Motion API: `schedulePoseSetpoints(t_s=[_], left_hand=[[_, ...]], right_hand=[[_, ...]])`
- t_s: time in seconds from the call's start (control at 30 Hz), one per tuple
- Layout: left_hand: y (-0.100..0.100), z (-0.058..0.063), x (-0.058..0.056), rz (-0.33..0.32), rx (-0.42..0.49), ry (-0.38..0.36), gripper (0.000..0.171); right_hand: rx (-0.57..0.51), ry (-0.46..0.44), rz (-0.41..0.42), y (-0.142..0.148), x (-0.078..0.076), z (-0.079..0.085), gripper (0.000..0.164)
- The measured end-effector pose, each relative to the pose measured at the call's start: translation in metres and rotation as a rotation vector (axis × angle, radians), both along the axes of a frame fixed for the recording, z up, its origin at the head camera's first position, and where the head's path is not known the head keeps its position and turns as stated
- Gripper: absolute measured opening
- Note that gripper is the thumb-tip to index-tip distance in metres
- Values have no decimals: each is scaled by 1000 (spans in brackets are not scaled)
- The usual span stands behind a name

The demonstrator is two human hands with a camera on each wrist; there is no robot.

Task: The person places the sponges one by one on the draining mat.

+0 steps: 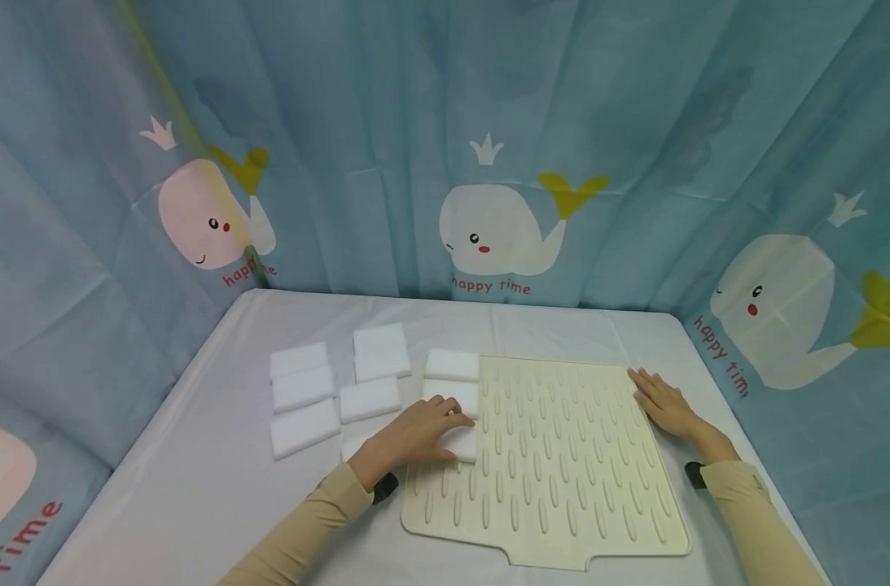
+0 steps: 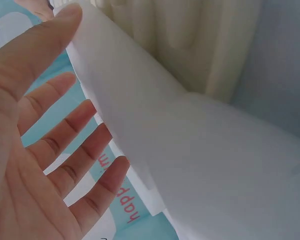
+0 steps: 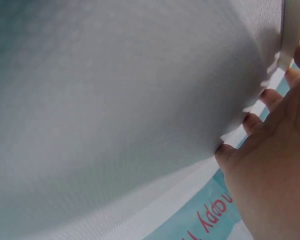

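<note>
A cream ribbed mat [image 1: 547,505] lies on the table, with white sponge blocks in a column along its left side. My left hand [image 1: 415,431] is over the nearest block of that column, a white sponge [image 1: 462,443], its thumb and fingertips at the block. In the left wrist view the left hand [image 2: 40,165] has its fingers spread and nearly straight, the thumb over a white surface. At the mat's upper right edge my right hand [image 1: 664,404] rests with extended fingers. The right wrist view catches the right hand [image 3: 275,170] with fingertips down by the mat's edge.
Several more white sponges, such as one at the front left [image 1: 305,429], lie in two groups left of the mat. White cloth [image 1: 195,456] covers the table. Blue curtains [image 1: 386,163] with whale prints surround it on the back and sides.
</note>
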State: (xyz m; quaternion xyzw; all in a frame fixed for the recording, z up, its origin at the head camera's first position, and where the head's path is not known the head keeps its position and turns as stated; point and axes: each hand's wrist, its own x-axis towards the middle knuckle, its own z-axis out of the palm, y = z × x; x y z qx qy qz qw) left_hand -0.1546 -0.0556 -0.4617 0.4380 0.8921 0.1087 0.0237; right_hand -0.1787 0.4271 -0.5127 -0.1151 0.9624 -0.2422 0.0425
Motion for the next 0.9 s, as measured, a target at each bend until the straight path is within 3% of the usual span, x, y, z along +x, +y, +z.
schedulePoseSetpoints(t_s=[0.23,0.53,0.9], left_hand=[[-13,-2,1,29,30,-6,58],[-49,0,9,116,48,-1,56],[-88,-6,19,203,70,8,56]], right_hand=[[1,-3,3,2,-1,-1,54],[9,-10,1,2,-1,1,54],[8,-19,-4,1,0,3,54]])
